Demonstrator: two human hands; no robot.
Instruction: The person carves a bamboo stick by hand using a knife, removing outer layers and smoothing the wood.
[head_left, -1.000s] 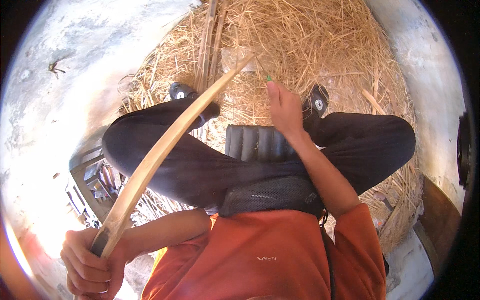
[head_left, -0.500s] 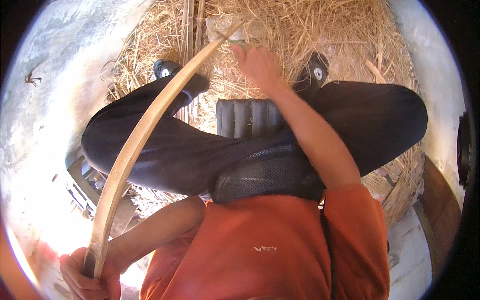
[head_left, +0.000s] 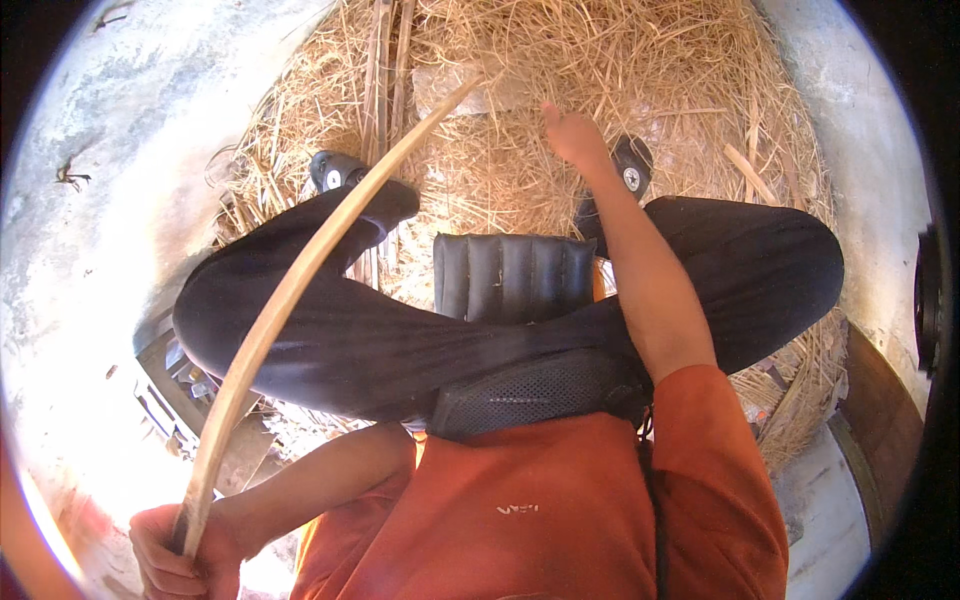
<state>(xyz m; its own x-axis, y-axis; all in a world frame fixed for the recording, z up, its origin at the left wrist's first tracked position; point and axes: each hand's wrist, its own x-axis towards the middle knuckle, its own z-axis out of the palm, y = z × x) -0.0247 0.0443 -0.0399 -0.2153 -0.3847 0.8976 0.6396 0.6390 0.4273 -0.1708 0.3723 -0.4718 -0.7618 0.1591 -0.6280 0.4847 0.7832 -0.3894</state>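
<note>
Straw-covered floor (head_left: 660, 60) is overhung toward far edge by curved wooden strip (head_left: 303, 265), best steadied at near end by wrapped left hand (head_left: 188, 568); whether half-curled right hand (head_left: 578, 138) holds anything cannot be told.

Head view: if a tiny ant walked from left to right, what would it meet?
Left hand gripping the curved wooden strip → black shoe with a round white patch → pale slab → right hand → short piece of wood → brown panel.

Long pale wooden strip (head_left: 295, 275): curved, dark at base, tapering upward, slanting lower left to upper middle.
</note>
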